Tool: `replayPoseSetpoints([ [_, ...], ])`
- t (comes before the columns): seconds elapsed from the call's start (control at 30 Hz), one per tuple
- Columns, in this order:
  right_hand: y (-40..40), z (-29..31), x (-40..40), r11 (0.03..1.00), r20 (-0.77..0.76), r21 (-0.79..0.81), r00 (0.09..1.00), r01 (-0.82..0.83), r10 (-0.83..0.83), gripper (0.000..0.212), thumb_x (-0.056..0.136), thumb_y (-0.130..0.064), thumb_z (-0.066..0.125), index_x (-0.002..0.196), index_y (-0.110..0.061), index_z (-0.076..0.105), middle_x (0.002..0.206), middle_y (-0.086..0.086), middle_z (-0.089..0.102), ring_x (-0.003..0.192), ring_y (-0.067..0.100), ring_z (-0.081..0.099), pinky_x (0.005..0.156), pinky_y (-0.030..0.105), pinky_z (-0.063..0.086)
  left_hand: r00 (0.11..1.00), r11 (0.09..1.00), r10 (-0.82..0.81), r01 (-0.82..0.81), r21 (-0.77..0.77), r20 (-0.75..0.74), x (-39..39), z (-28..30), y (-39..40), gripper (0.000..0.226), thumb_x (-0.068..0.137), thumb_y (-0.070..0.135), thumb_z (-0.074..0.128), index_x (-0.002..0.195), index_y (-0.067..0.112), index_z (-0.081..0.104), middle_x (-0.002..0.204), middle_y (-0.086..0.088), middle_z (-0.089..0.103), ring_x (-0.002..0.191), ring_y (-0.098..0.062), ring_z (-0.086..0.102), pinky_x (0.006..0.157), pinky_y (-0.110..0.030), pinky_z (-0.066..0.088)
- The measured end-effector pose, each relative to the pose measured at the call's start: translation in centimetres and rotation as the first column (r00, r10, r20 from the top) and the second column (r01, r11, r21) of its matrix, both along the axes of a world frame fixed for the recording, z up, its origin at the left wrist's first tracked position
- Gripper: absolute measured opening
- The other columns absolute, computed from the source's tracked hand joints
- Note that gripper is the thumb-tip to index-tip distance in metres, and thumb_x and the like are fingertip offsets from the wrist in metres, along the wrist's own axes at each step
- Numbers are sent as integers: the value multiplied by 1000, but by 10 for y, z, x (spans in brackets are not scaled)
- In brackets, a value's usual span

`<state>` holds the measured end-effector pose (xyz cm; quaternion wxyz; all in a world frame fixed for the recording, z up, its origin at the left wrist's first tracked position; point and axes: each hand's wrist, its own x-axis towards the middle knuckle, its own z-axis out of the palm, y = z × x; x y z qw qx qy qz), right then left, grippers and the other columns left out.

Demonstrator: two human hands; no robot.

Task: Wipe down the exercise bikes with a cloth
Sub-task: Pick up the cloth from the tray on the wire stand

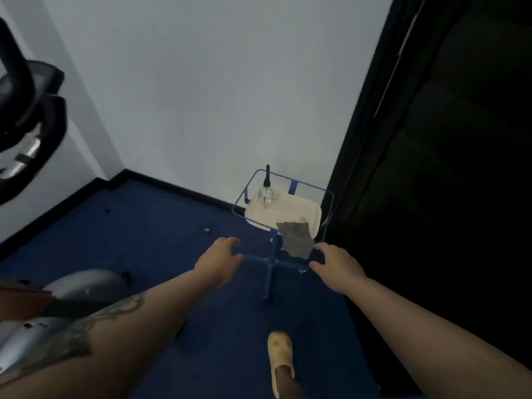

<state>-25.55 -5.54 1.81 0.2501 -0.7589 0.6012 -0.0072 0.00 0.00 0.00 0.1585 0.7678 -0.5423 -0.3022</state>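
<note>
Left hand [218, 259]: we see it reaching toward the blue stand [270, 254], fingers loosely spread, holding nothing.
Right hand [335, 266]: likewise relaxed and empty, near the stand's front rail.
Cloth [295, 239]: grey, draped over the front edge of the cream tray [288, 208] on the stand.
Bottle [266, 192]: stands at the tray's back; blurred.
Bike [26, 116]: cut off at the left edge; we cannot make out details.
</note>
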Motion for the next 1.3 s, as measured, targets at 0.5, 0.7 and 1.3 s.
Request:
replayPoseSetpoints([
  [0.5, -206, -145, 12, 950, -170, 303, 977, -72, 128, 56, 94, -26, 50, 145, -18, 29, 143, 6, 44, 128, 27, 40, 104, 46, 39, 974, 930, 196, -149, 336, -110, -45, -117, -177, 50, 92, 27, 47, 142, 21, 42, 150, -2, 39, 127, -25, 49, 97, -41, 46],
  [0.7, -235, -194, 17, 916, -234, 377, 943, -137, 238, 53, 95, -30, 51, 144, -17, 34, 144, 4, 44, 130, 26, 39, 106, 41, 37, 960, 866, 263, -192, 461, -95, -31, -154, -164, 48, 90, 28, 50, 138, 21, 47, 145, -3, 45, 126, -23, 49, 103, -38, 41],
  [1.3, -221, -69, 144, 978, 577, 86, 810, -188, 105, 15, 94, -23, 53, 85, -30, 44, 81, -8, 60, 72, 7, 59, 56, 26, 44, 701, 749, 659, -645, 153, -273, 46, -30, -97, 42, 91, 25, 57, 133, 26, 52, 129, 9, 53, 122, -8, 50, 103, -24, 38],
])
